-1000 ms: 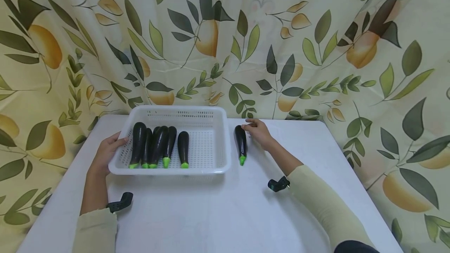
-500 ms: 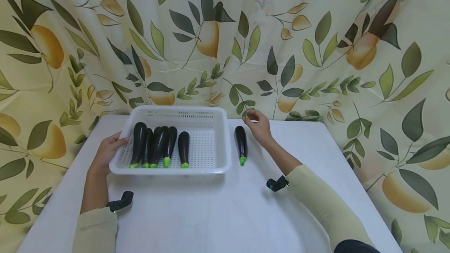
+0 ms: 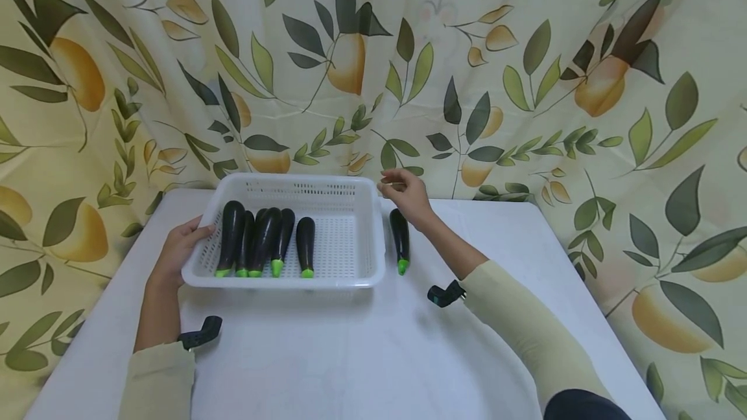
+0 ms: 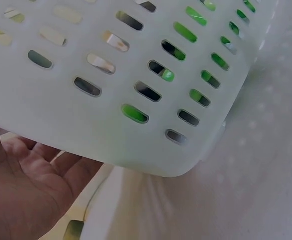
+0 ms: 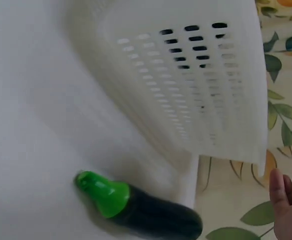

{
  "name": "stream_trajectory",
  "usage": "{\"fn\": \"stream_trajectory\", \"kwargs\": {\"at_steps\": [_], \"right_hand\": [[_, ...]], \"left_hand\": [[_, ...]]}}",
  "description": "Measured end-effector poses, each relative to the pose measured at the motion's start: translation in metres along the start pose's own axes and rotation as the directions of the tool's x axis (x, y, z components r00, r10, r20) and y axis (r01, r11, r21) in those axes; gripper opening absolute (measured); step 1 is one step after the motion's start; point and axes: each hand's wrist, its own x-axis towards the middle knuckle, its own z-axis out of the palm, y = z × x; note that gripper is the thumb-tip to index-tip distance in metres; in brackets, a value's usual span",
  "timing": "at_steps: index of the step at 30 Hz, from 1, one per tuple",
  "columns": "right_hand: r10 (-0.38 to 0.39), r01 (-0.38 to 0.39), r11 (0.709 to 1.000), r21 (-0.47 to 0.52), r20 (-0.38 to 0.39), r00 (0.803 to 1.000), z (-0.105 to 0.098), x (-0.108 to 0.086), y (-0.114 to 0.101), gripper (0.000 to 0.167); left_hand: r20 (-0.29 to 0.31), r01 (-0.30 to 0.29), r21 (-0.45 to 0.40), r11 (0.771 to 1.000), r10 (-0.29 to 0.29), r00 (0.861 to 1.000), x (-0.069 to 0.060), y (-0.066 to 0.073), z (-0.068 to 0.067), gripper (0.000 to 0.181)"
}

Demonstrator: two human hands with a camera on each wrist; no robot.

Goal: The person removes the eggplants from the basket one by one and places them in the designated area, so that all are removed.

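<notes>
A white perforated plastic basket (image 3: 344, 280) sits on the table, with several dark eggplants (image 3: 265, 238) with green caps lying mostly in its left half. My left hand (image 3: 177, 251) grips the basket's left rim, thumb over the edge; the left wrist view shows the fingers (image 4: 61, 165) beneath it. One more eggplant (image 3: 400, 238) lies outside on the cloth, right of the basket, its green cap toward me. Above and behind that eggplant, my right hand (image 3: 408, 198) hovers by the basket's back right corner, holding nothing. A narrow gap separates its fingertips (image 5: 275, 177) from the rim.
White cloth covers the table (image 3: 327, 355). A fruit-and-leaf patterned curtain (image 3: 443, 50) rises directly behind the basket and along both sides. Each wrist carries a small black camera (image 3: 201, 332).
My right hand has left the outer eggplant, risen and shifted left to the basket's back right corner. That eggplant stays put. My left hand keeps its grip on the basket.
</notes>
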Motion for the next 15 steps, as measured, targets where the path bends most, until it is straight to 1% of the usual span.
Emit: {"fn": "stream_trajectory", "kwargs": {"at_steps": [3,6,10,15], "right_hand": [[0.000,-0.001,1.000,0.013,0.045,0.999,0.006,0.002,-0.008,0.040],[0.006,-0.008,1.000,0.024,0.107,0.994,0.013,0.005,-0.016,0.042],[0.028,-0.036,0.999,0.040,0.191,0.981,0.025,0.011,-0.027,0.045],[0.058,-0.063,0.998,0.009,0.267,0.962,0.037,0.016,-0.033,0.048]], "left_hand": [[0.004,0.008,-0.005,1.000,-0.008,1.000,-0.001,0.000,0.000,0.064],[0.007,0.014,-0.011,1.000,-0.014,1.000,0.000,-0.003,-0.002,0.064],[0.010,0.011,-0.038,0.999,-0.011,1.000,0.002,-0.004,-0.004,0.065],[0.015,0.002,-0.065,0.998,-0.001,1.000,0.000,-0.002,-0.001,0.067]]}}
